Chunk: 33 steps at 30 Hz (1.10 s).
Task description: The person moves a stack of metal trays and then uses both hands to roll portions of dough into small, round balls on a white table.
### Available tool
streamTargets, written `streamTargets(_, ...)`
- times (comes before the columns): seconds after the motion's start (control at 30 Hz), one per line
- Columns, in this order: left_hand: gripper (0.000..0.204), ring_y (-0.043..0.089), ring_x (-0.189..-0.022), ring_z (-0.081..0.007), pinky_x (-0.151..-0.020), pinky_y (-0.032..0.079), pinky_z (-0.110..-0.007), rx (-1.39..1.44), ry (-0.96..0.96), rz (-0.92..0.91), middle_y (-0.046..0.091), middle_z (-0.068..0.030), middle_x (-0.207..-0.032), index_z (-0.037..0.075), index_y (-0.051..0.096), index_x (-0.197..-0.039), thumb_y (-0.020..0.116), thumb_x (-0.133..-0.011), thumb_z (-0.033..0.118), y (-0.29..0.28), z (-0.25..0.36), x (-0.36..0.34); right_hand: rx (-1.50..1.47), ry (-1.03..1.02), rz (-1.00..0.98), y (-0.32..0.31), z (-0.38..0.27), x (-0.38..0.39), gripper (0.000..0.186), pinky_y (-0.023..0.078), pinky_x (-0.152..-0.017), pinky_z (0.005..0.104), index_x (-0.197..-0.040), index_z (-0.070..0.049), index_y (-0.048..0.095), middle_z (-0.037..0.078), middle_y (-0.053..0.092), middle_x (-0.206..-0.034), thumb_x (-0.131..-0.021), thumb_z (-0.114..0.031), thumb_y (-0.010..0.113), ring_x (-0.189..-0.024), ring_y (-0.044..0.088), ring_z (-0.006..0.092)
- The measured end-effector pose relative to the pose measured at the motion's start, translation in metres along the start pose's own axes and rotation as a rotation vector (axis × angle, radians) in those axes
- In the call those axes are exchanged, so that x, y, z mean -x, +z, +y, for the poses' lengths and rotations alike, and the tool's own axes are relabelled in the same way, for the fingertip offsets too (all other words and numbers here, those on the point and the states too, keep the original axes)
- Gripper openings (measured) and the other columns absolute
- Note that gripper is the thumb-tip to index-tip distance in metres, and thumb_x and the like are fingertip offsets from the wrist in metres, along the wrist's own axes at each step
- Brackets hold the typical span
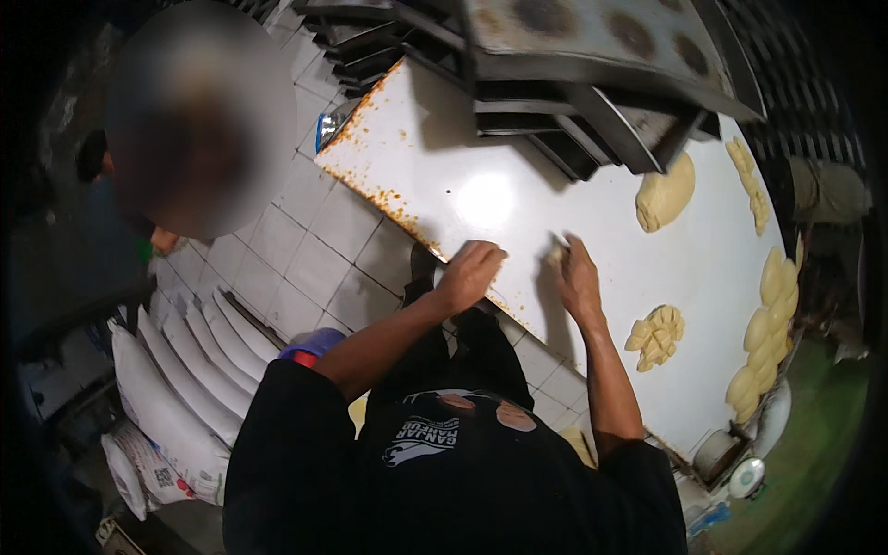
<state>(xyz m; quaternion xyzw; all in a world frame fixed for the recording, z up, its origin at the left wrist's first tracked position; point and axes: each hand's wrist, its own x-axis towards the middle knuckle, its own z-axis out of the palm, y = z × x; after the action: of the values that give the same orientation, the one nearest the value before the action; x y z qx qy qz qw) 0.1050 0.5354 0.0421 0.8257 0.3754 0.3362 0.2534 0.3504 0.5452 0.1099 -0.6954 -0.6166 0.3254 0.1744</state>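
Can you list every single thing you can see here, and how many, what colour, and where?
table: one, white with rusty edges, centre
big dough lump: one, pale yellow, far side of the table under the rack
cut dough pile: one small heap, pale yellow, right of the right hand
shaped dough pieces: a row, too many to count, pale yellow, table's right edge
metal tray rack: one, dark grey, top
sacks: several, white, stacked at lower left
floor tiles: white, left of the table
other person: one, upper left
left hand: on the table's near edge
right hand: pressing a small dough bit
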Motion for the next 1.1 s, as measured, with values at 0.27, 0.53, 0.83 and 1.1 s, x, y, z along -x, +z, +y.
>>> streamTargets(0.27, 0.036, 0.059, -0.125, -0.0386, -0.111, 0.044, -0.053, 0.151, -0.137, -0.143, 0.064, -0.0195, -0.123, 0.001, 0.064, -0.125, 0.072, -0.095, 0.019, -0.049, -0.018, 0.043, 0.065, -0.536, 0.092, 0.127, -0.129, -0.080, 0.044, 0.045, -0.103, 0.0514, -0.116, -0.002, 0.064, 0.019, 0.065, -0.124, -0.085, -0.026, 0.083, -0.118, 0.059, 0.0405)
streamTargets(0.53, 0.041, 0.062, -0.121, -0.0353, -0.106, 0.051, -0.045, 0.035, -0.106, -0.071, 0.064, -0.0172, -0.131, -0.002, 0.065, -0.129, 0.074, -0.092, 0.014, -0.107, -0.042, 0.062, 0.233, -0.341, 0.314, 0.121, -0.033, -0.065, 0.024, 0.040, -0.085, 0.0498, -0.095, -0.005, 0.064, 0.015, 0.062, -0.102, -0.089, -0.025, 0.077, -0.100, 0.054, 0.0369)
streamTargets(0.83, 0.038, 0.067, -0.111, -0.0395, -0.094, 0.057, -0.046, -0.033, -0.267, -0.070, 0.067, -0.0196, -0.124, 0.003, 0.065, -0.129, 0.073, -0.092, 0.003, -0.090, -0.009, 0.075, 0.193, -0.330, 0.412, 0.095, -0.012, -0.069, 0.026, 0.044, -0.085, 0.0459, -0.090, -0.006, 0.066, 0.013, 0.061, -0.100, -0.089, -0.029, 0.078, -0.097, 0.055, 0.0341)
streamTargets(1.1, 0.039, 0.068, -0.114, -0.0372, -0.095, 0.058, -0.044, -0.041, -0.358, -0.084, 0.067, -0.0170, -0.126, 0.004, 0.066, -0.127, 0.076, -0.090, 0.003, -0.093, 0.027, 0.072, 0.181, -0.409, 0.319, 0.074, 0.022, -0.056, 0.026, 0.043, -0.084, 0.0468, -0.088, -0.007, 0.069, 0.012, 0.065, -0.097, -0.087, -0.030, 0.081, -0.095, 0.058, 0.0331)
